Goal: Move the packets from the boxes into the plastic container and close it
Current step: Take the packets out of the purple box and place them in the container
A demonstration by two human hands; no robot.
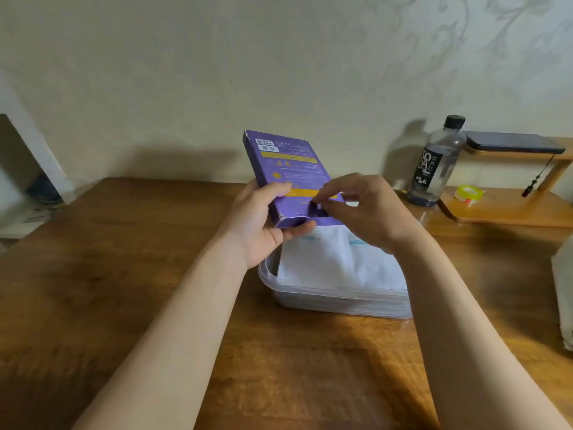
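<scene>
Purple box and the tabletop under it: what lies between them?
In the head view, the open plastic container, holding white packets, sits below the purple box.

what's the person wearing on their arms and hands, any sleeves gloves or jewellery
Nothing worn shows: the left hand and right hand have no gloves, rings, watch or bracelet, and no sleeve appears on either arm up to the picture's lower edge.

A pale cream wall with a faint embossed scroll pattern rises behind a glossy brown wooden table, with soft shadows on it above the table's far edge. At the right a light wooden two-tier shelf stands on the table, a clear plastic bottle with a black cap just beside it and a yellow roll of tape on its lower tier.
</scene>
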